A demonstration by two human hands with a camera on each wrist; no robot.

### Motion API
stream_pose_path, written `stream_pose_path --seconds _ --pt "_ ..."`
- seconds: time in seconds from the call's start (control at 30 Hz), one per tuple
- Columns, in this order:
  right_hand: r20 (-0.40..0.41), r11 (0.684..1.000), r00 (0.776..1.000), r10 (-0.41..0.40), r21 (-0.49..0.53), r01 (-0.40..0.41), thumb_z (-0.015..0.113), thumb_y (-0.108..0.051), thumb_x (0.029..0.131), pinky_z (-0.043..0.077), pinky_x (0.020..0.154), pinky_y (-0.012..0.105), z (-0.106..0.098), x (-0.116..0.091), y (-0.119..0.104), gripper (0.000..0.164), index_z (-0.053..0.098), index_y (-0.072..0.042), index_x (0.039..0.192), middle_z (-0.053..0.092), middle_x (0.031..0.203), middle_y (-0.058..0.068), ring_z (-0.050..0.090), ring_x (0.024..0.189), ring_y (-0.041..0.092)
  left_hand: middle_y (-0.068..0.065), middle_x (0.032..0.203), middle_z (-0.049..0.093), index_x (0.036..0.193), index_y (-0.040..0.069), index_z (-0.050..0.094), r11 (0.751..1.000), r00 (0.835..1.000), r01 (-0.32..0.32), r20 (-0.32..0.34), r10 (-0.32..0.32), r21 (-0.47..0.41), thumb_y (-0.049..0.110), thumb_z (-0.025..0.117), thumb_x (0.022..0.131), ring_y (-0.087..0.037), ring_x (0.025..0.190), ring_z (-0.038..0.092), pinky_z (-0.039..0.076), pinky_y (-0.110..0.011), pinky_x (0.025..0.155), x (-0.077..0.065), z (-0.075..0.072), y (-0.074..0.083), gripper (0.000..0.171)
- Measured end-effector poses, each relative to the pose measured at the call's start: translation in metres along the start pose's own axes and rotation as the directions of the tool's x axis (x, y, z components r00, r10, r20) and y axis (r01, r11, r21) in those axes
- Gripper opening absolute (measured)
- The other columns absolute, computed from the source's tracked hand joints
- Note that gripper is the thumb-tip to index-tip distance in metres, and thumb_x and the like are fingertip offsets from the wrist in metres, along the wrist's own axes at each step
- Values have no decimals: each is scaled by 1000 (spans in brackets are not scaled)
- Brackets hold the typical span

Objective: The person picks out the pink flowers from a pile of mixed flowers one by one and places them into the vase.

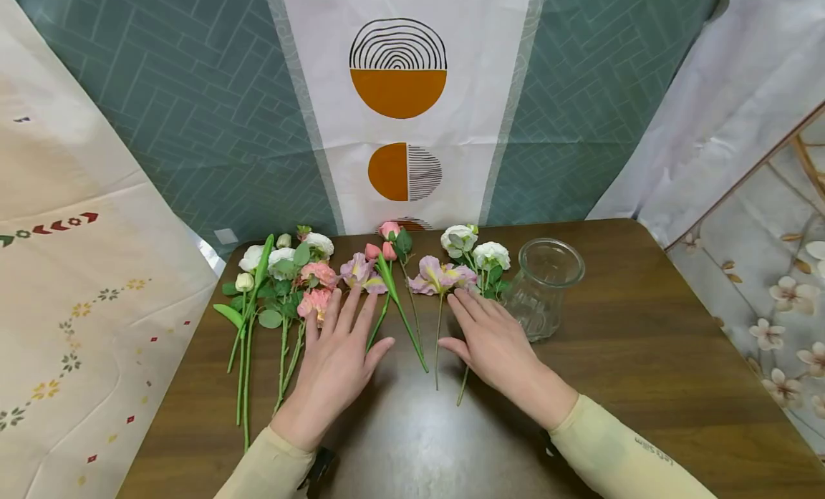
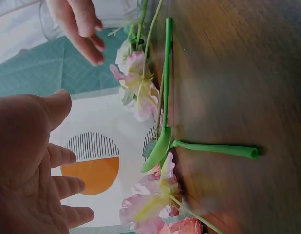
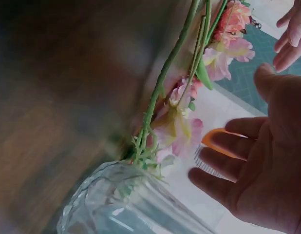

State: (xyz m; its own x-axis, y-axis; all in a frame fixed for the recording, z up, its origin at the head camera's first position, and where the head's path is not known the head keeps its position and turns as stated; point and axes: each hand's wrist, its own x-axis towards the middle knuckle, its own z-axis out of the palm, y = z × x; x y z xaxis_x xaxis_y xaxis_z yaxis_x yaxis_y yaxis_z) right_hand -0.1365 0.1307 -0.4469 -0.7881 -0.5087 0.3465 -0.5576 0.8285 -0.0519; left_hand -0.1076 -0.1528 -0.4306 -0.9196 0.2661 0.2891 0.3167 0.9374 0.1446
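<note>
My left hand (image 1: 340, 356) is held palm down with its fingers spread, above the stems near the pink carnations (image 1: 316, 288) and a purple iris (image 1: 361, 272). Nothing is in it. On the other side my right hand (image 1: 496, 338), also empty and with fingers extended, hovers beside a second iris (image 1: 438, 275) and the white flowers (image 1: 491, 255). Between the hands lie pink tulips (image 1: 389, 251) with green stems. A clear glass vase (image 1: 548, 291) stands just right of the right hand; its ribbed wall (image 3: 111, 204) shows close up in the right wrist view.
White flowers (image 1: 282, 263) and white tulip buds (image 1: 244, 282) with long stems lie at the left of the wooden table (image 1: 644, 384). A patterned cloth (image 1: 399, 127) hangs behind the table's back edge. Floral curtains flank both sides.
</note>
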Motion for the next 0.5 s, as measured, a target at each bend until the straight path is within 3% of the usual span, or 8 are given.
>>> stream_pose_path --seconds 0.13,0.23,0.33,0.5 --pt "-28 999 999 -19 -35 18 82 -44 101 60 96 51 5 12 0 54 74 -2 134 74 131 16 74 116 36 -18 176 35 171 15 43 1000 1000 7 6 -7 -6 52 71 107 -47 164 24 25 -82 119 2 2 1 79" --pt "-36 999 999 -10 -44 8 85 -40 99 62 72 48 10 20 -1 36 75 -6 106 73 101 9 74 87 32 -19 175 37 170 14 44 1000 1000 13 10 -12 -14 51 71 107 -48 164 25 27 -82 118 2 4 1 78" --pt "-7 998 999 32 -48 -32 84 -40 100 57 59 47 14 28 -2 36 68 -10 86 63 80 5 69 71 29 -20 174 38 170 14 45 1000 1000 6 -2 -6 -13 51 72 106 -49 163 26 28 -82 117 3 4 2 78" --pt "65 989 992 110 -111 -102 81 -44 102 57 55 46 22 38 -5 43 68 -12 76 61 69 5 70 66 29 -18 176 37 170 14 46 1000 1000 -3 -4 3 -7 51 72 107 -49 162 29 30 -82 116 5 5 4 77"
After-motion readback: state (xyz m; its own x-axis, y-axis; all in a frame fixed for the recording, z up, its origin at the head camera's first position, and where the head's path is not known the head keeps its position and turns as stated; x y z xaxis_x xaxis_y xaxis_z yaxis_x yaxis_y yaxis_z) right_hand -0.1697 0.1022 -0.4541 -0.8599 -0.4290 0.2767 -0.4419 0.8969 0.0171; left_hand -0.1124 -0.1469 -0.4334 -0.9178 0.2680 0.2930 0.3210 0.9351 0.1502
